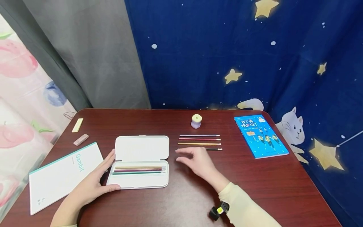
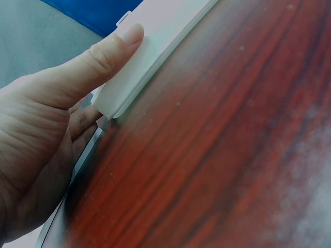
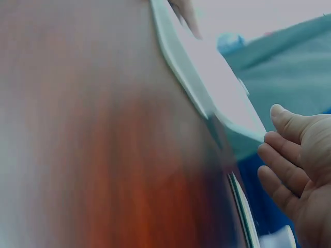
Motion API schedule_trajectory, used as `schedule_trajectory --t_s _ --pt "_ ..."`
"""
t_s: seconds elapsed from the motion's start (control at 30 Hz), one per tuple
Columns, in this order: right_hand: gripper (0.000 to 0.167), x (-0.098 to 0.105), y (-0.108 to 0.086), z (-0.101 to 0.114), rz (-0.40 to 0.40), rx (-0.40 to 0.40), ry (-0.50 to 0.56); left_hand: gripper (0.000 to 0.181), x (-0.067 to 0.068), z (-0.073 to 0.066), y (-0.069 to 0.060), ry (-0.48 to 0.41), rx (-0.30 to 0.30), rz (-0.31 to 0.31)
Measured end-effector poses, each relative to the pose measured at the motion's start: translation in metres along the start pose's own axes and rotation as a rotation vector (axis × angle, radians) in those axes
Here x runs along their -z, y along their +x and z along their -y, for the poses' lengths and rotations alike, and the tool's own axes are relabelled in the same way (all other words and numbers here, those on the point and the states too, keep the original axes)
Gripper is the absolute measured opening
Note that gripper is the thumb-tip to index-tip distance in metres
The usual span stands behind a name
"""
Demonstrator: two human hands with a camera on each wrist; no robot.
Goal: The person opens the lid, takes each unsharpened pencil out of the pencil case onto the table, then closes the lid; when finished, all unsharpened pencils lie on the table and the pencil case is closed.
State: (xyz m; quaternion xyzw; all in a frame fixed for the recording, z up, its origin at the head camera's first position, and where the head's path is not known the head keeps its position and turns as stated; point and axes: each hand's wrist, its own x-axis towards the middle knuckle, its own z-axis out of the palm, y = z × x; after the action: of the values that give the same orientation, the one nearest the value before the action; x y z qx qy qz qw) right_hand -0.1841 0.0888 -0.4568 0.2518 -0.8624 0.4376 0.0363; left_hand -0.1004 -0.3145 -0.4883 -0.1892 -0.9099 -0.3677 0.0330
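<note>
A white pencil case [image 1: 139, 182] lies unfolded on the table, its lid [image 1: 141, 148] laid back. In its near half are a few pencils [image 1: 137, 172], a green one foremost. My left hand [image 1: 90, 186] is spread at the case's left side, thumb on the near corner and fingers along the left edge; the left wrist view shows the thumb [image 2: 103, 59] over the case. Several pencils [image 1: 199, 144] lie in parallel rows right of the case. Just in front of the nearest one, my right hand [image 1: 199, 160] hovers with thumb and fingers apart, holding nothing.
A white notebook [image 1: 62, 176] lies at the left, below a pinkish eraser [image 1: 81, 139] and a pale yellow bar [image 1: 77, 125]. A small yellow-and-lilac pot-shaped object [image 1: 196, 121] stands behind the pencils. At the right is a blue book [image 1: 261, 135]; curtains hang behind the table.
</note>
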Motion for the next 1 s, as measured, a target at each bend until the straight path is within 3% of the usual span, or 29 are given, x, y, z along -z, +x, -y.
schedule_trajectory --t_s 0.17,0.4,0.73,1.0 --pt "0.025 -0.028 0.003 0.015 0.092 0.026 0.007 0.112 0.0 0.0 0.0 -0.002 -0.001 -0.003" --pt "0.025 -0.049 0.007 0.027 0.178 0.084 -0.115 0.112 0.0 0.001 -0.001 0.002 -0.007 -0.008" --pt "0.027 -0.068 0.012 0.034 0.206 0.124 -0.373 0.112 0.0 0.0 0.0 -0.011 -0.008 0.001" --pt "0.024 -0.075 0.013 0.039 0.179 0.12 -0.384 0.112 -0.001 0.0 -0.001 -0.002 0.005 -0.005"
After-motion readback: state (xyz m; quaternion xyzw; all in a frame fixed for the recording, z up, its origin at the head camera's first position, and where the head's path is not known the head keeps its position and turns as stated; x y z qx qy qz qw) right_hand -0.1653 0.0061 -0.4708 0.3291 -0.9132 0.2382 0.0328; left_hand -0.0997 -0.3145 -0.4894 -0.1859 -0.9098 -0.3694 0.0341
